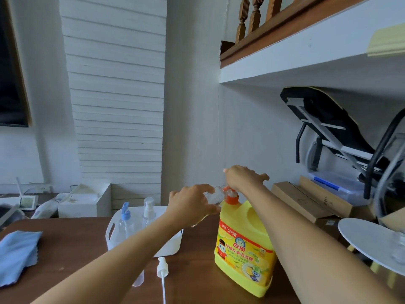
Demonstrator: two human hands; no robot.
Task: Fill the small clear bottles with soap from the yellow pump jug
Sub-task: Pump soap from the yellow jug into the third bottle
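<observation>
The yellow pump jug [245, 249] stands on the brown table, its orange pump [231, 195] on top. My left hand [190, 200] grips a small clear bottle [213, 195], tilted with its mouth at the pump's spout. My right hand [243, 178] lies over the pump head, palm down and fingers spread. A white basket [111, 229] left of the jug holds two more clear bottles: one with a blue flip cap [126, 218], one with a clear pump cap [149, 210]. A loose white spray pump with a long tube [162, 273] lies on the table in front.
A blue cloth [17, 253] lies at the table's left edge. A white round stand [372, 240] is at the right, with cardboard boxes [306, 200] and a folded black frame [328, 128] behind it. A white box [83, 200] sits behind the table.
</observation>
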